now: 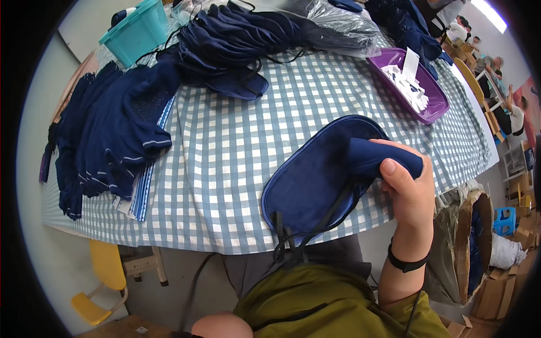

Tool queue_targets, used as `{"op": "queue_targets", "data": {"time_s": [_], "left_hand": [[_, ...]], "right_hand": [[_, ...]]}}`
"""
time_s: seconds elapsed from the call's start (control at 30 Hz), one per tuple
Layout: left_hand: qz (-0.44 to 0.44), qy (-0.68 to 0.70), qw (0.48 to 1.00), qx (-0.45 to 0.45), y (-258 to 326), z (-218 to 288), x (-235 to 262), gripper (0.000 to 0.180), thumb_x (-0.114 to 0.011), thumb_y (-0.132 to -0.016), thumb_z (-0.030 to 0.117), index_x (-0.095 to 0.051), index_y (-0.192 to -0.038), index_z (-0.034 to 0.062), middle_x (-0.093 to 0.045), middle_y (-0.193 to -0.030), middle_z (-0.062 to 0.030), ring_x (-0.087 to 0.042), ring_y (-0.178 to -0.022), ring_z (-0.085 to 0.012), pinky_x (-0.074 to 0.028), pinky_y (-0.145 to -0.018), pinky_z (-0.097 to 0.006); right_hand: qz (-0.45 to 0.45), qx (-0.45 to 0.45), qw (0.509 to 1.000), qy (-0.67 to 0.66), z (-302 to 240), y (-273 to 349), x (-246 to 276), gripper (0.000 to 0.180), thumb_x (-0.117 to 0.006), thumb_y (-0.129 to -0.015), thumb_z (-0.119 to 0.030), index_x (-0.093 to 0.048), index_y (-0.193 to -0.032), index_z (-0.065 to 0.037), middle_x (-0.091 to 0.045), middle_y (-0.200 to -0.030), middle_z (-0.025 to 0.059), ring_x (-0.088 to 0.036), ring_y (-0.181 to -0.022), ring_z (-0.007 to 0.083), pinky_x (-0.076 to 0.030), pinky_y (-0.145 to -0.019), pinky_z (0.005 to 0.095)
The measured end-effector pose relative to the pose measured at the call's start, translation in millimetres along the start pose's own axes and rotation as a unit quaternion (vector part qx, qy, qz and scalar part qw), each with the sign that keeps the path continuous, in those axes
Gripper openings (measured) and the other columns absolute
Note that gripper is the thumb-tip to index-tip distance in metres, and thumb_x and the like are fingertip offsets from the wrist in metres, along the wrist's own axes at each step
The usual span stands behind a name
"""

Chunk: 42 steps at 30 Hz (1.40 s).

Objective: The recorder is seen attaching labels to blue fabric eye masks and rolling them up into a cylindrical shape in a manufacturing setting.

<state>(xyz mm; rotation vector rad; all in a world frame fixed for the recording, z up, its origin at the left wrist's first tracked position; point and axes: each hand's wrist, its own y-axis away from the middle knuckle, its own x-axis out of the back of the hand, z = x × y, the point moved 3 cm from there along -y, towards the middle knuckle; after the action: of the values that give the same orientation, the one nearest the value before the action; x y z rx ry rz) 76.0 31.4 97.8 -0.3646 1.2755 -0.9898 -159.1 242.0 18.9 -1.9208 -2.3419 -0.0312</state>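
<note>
My right hand (408,183) is closed round one end of a navy fabric piece (307,180), thumb on top, with that end folded over. The piece is a long rounded shape with a piped edge, and its kind is unclear. Its wide part is at the table's near edge, and black cords (282,234) hang from it. A black band (407,262) circles my right wrist. Of my left arm only a bare rounded part (222,325) shows at the lower edge; the left hand is outside the picture.
A checked cloth (220,169) covers the table. On it lie navy garments (112,135) at left, a pile of navy pieces with cords (231,42) at the back, a teal basket (135,34), and a purple tray (434,104) of white slips. A lined carton (465,248) stands right; a yellow chair (107,265), lower left.
</note>
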Motion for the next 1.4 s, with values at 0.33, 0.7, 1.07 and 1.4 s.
{"op": "queue_targets", "data": {"time_s": [0.33, 0.7, 1.07, 1.4], "left_hand": [[-0.191, -0.5, 0.798, 0.277, 9.9, -131.9, 3.1, 0.029, -0.07, -0.085, 0.012, -0.057, -0.107, -0.002, -0.06, -0.09, -0.0138, -0.06, -0.081, -0.0266, -0.049, -0.074, -0.035], [-0.175, -0.33, 0.769, 0.519, 27.4, -164.0, -22.2, 0.025, -0.065, -0.093, 0.011, -0.054, -0.11, -0.0047, -0.063, -0.073, -0.0146, -0.067, -0.065, -0.0233, -0.051, -0.055, -0.034], [-0.096, -0.483, 0.76, 0.425, 43.9, -88.2, 50.2, 0.023, -0.067, -0.091, 0.008, -0.062, -0.113, 0.002, -0.059, -0.065, -0.0012, -0.053, -0.057, -0.006, -0.042, -0.055, -0.024], [-0.199, -0.536, 0.784, 0.243, 69.2, -100.3, 59.9, 0.033, -0.068, -0.087, 0.001, -0.068, -0.12, 0.0027, -0.063, -0.072, -0.0049, -0.052, -0.053, -0.0134, -0.044, -0.051, -0.027]], "right_hand": [[-0.064, -0.02, 0.976, -0.205, -3.8, 11.4, 3.7, 0.052, -0.072, -0.084, -0.039, -0.069, -0.11, 0.006, -0.07, -0.089, 0.0063, -0.052, -0.062, 0.0065, -0.038, -0.053, 0.0194], [-0.09, 0.002, 0.98, -0.18, -43.6, 39.3, 8.4, 0.048, -0.078, -0.08, -0.031, -0.071, -0.11, 0.007, -0.067, -0.077, 0.0049, -0.053, -0.059, 0.0064, -0.04, -0.052, 0.0206], [-0.056, -0.089, 0.993, -0.057, -8.6, -4.8, 17.9, 0.048, -0.076, -0.079, -0.038, -0.074, -0.103, 0.004, -0.067, -0.078, 0.0032, -0.049, -0.056, 0.0062, -0.036, -0.05, 0.021], [-0.047, -0.039, 0.998, -0.03, -19.7, -15.7, 8.9, 0.044, -0.08, -0.079, -0.036, -0.076, -0.101, 0.002, -0.066, -0.074, 0.001, -0.051, -0.061, 0.0058, -0.038, -0.055, 0.021]]}}
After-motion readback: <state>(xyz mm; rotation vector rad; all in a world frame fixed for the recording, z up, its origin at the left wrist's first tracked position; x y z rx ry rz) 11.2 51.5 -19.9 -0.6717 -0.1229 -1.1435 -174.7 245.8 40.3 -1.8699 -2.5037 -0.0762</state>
